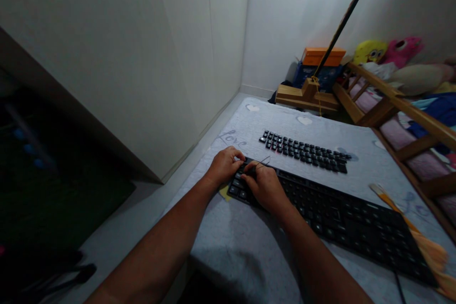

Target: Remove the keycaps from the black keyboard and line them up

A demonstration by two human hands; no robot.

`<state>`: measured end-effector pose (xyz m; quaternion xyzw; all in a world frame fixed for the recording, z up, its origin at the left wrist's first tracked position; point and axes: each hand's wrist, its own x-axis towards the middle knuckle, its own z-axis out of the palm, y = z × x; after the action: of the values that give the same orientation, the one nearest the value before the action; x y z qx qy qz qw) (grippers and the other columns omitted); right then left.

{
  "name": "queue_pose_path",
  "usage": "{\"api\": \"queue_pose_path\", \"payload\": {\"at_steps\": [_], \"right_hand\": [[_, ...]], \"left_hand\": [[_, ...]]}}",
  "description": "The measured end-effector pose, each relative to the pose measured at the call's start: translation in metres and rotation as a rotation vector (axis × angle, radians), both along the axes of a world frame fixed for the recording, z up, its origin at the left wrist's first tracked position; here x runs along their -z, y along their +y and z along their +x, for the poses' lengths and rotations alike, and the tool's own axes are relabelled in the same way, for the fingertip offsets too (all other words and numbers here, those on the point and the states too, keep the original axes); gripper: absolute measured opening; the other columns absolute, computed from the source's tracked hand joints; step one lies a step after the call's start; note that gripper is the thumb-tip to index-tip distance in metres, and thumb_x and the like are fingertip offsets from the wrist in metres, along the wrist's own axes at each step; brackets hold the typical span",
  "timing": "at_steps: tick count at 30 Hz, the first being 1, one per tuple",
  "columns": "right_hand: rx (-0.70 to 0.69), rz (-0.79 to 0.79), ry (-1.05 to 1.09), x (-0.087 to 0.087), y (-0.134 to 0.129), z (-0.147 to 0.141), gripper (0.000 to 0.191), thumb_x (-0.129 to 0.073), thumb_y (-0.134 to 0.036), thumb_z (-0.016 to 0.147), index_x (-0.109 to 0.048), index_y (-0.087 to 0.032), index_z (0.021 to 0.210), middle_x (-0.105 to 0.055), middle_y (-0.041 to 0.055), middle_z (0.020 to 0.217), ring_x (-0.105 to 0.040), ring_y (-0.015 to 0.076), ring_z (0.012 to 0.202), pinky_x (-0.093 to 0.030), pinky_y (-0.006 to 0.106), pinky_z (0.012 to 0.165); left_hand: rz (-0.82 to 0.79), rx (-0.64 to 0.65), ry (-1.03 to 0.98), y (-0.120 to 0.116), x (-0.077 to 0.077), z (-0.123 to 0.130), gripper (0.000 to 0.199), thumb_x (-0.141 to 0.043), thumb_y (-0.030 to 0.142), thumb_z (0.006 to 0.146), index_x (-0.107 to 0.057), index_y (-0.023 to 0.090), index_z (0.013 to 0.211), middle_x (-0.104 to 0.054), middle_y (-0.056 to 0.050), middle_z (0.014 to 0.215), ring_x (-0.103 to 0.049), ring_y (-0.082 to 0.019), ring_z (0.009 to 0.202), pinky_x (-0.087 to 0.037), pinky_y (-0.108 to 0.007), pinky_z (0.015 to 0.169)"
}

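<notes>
The black keyboard (331,213) lies aslant on the pale printed cloth (217,237) before you, its left end under your hands and its right end nearer to you; at far left there is a dark green patch (96,213) on the floor, then the tall white cabinet (171,57); a small yellow piece (225,193) shows at the keyboard's left end. Your left hand (225,165) is at the upper left corner of the keyboard, its fingers curled and drawn close to the thumb; you cannot tell from here whether they pinch anything. Just right of it, your right hand (264,184) lies over the keys, fingers bent and nearly closed around a thin wire tool (264,160), whose ends stick out past the knuckles; the tips are too hidden to tell what they touch. Beyond the keyboard, loose black keycaps (304,150) lie in rows on the cloth; behind them are a wooden stand (292,92) and an orange box (322,56); farther right, a brush (388,201) lies near the keyboard's back edge, with an orange cloth (432,251) beside its right end; the wooden bed rail (420,114) closes the right side.
</notes>
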<state>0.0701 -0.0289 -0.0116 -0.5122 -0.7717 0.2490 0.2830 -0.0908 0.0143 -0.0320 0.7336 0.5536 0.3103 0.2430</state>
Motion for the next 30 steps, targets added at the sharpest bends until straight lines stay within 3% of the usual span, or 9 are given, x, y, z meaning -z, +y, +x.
{"api": "queue_pose_path", "payload": {"at_steps": [18, 30], "right_hand": [[0.002, -0.168, 0.018, -0.007, 0.023, 0.002, 0.004, -0.065, -0.019, 0.079, -0.065, -0.017, 0.083, -0.067, 0.0012, 0.073, -0.06, 0.0152, 0.069, -0.042, 0.025, 0.066], [0.036, -0.327, 0.329, 0.001, 0.03, 0.013, 0.006, -0.062, -0.022, 0.077, -0.062, -0.016, 0.079, -0.065, 0.0004, 0.063, -0.06, 0.0136, 0.058, -0.045, 0.024, 0.054]], "left_hand": [[0.004, 0.02, 0.003, 0.0, -0.001, -0.001, 0.01, -0.064, 0.015, 0.077, -0.072, 0.019, 0.081, -0.064, -0.002, 0.084, -0.06, -0.016, 0.084, -0.047, -0.026, 0.075], [0.001, 0.038, -0.014, -0.001, -0.004, -0.003, 0.014, -0.06, 0.016, 0.079, -0.072, 0.017, 0.085, -0.065, -0.004, 0.087, -0.06, -0.017, 0.086, -0.047, -0.029, 0.079]]}}
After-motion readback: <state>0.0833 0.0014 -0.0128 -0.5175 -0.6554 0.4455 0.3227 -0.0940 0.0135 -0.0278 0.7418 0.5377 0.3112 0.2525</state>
